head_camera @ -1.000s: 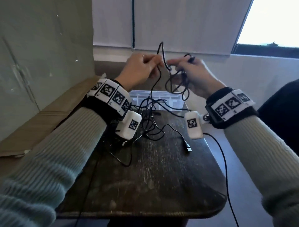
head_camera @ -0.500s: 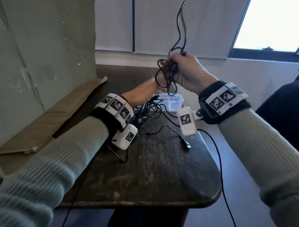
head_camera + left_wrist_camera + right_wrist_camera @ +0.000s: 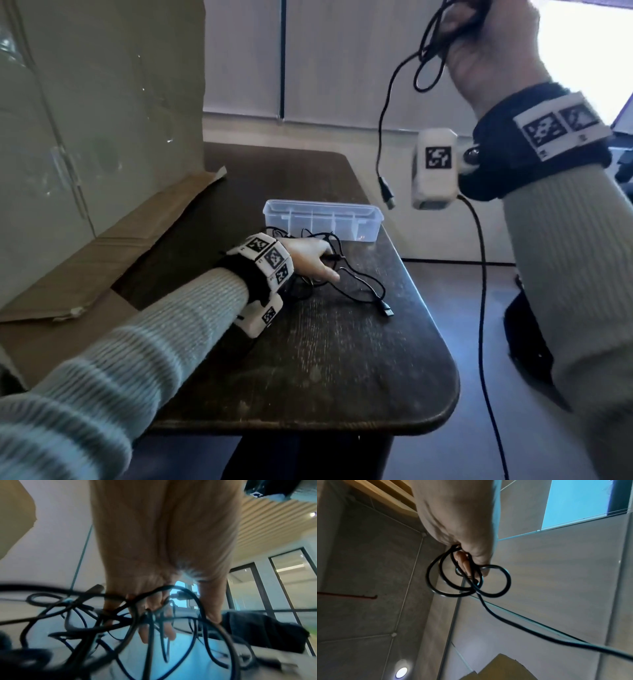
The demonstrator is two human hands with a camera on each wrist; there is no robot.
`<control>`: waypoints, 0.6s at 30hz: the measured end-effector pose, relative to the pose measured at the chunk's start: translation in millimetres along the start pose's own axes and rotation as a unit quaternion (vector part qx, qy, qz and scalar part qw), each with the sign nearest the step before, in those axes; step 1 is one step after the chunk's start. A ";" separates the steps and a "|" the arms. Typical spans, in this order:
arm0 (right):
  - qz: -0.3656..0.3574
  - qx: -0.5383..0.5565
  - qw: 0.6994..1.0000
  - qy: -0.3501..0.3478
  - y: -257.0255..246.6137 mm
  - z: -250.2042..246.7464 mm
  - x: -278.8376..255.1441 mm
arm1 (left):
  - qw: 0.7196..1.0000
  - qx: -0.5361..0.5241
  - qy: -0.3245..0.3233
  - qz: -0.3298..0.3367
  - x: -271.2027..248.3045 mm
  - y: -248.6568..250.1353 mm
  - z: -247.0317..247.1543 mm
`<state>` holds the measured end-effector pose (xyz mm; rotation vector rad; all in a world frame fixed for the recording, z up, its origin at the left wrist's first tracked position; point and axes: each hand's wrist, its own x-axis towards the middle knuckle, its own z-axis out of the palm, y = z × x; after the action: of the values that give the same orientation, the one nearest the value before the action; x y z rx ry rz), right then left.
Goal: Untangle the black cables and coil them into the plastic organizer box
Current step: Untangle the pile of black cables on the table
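Note:
My right hand (image 3: 479, 37) is raised high at the upper right and grips a loosely looped black cable (image 3: 428, 54). Its free end hangs down to a USB plug (image 3: 387, 193) in the air above the box. The right wrist view shows the loops (image 3: 467, 586) bunched under the curled fingers (image 3: 465, 563). My left hand (image 3: 325, 265) lies on the tangle of black cables (image 3: 356, 284) on the dark table (image 3: 325, 370), its fingers stretched among the strands (image 3: 154, 616). The clear plastic organizer box (image 3: 322, 219) stands open just beyond the tangle, its compartments showing nothing inside.
A flattened cardboard sheet (image 3: 102, 267) lies along the table's left side against a pale wall panel. One USB plug (image 3: 387, 310) of the tangle points toward the table's right edge. My right wrist camera's lead (image 3: 483, 308) hangs down beside that edge.
My right hand has risen up and to the right with the looped cable, lifting it off the pile. My left hand let go and dropped onto the tangle on the table.

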<state>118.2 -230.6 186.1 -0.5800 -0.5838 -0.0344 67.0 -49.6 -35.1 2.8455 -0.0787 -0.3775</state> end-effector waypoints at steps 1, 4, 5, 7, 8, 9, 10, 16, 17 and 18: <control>-0.004 -0.018 1.000 -0.006 -1.6 1.7 1.5 | 0.998 -0.055 0.016 0.011 -2.7 -0.2 -4.2; 0.044 -0.100 0.994 0.004 15.6 2.2 -3.0 | 0.983 -0.164 0.077 0.035 -24.4 6.3 -31.1; 0.072 -0.124 0.990 0.010 25.6 2.0 -8.0 | 0.972 -0.207 0.096 0.055 -32.2 10.8 -41.4; 0.135 -0.149 0.979 0.018 48.0 -0.8 -21.0 | 0.918 -0.357 0.132 0.111 -45.9 19.6 -58.1; 0.168 -0.162 0.972 0.012 59.6 -2.8 -28.1 | 0.876 -0.441 0.143 0.132 -50.1 22.5 -64.8; 0.191 -0.201 0.961 -0.009 70.6 -3.7 -35.4 | 0.835 -0.512 0.138 0.148 -53.9 25.0 -70.5; 0.198 -0.280 0.938 -0.044 82.3 -5.3 -40.1 | 0.800 -0.565 0.119 0.164 -58.8 26.8 -75.8; 0.147 -0.499 0.801 -0.296 110.1 -6.7 -50.0 | 0.802 -0.575 0.092 0.133 -70.7 11.8 -89.5; 0.146 -0.503 0.791 -0.315 109.8 -6.7 -46.7 | 0.814 -0.562 0.081 0.123 -70.7 9.0 -89.4; 0.149 -0.512 0.780 -0.327 109.2 -6.3 -43.4 | 0.820 -0.557 0.070 0.117 -68.3 4.1 -90.7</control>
<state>105.9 -147.7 103.4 -1.7986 -1.1481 0.1716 24.9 -24.2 67.4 1.6554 -0.1233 -0.0848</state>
